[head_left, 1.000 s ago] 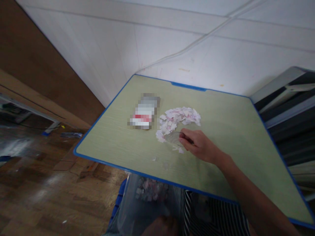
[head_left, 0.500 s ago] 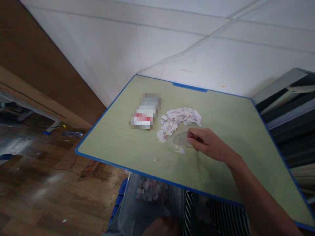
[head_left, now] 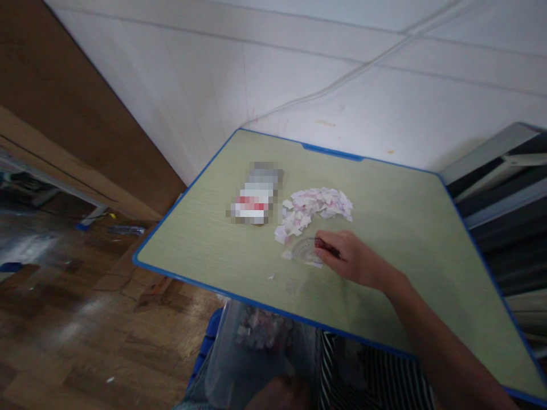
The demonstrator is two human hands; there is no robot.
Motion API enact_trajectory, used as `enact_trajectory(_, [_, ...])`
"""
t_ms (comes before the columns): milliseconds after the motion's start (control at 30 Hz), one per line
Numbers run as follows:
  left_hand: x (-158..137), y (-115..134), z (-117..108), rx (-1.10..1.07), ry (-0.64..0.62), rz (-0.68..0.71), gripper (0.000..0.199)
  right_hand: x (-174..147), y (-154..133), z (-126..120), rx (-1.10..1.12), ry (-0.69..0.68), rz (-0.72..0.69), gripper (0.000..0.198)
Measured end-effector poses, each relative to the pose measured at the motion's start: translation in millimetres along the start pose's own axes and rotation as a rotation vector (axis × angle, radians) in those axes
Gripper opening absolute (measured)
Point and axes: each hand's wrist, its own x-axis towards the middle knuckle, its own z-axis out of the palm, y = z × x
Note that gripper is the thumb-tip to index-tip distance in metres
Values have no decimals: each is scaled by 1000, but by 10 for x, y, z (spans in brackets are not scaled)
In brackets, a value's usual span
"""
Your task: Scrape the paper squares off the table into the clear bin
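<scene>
My right hand (head_left: 348,256) is closed on a clear half-round protractor (head_left: 302,249), low over the table. Something dark red shows at the fingertips; what it is I cannot make out. Small white paper scraps (head_left: 320,199) lie in a curved heap just beyond the protractor, and a few loose ones are close to its edge. Below the table's near edge, a clear plastic tub (head_left: 243,364) rests at my lap with many scraps inside. My left hand (head_left: 277,393) is dim at the bottom of the view by the tub, its fingers hidden.
A blurred-out flat object (head_left: 256,193) with a red band lies left of the heap. The pale green table (head_left: 192,228) has a blue rim and stands against a white wall (head_left: 192,91). Grey folded frames (head_left: 504,171) lean at the right.
My right hand has drawn the protractor toward me and slightly left, away from the heap. Loose scraps near its edge have shifted. My left hand looks unmoved.
</scene>
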Motion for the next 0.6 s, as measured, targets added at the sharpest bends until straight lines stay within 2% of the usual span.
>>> enact_trajectory(233, [-41,4,46,12,-64,24,39,-57,2,-99,-103,-50,53,20])
enact_trajectory(467, [-26,0,0,12,-38,19,34,-133,61,-269,-138,-101,117,21])
enact_trajectory(600, [-52,-5,26,-3,-37,31,37,-115,67,-277,-75,-41,100,24])
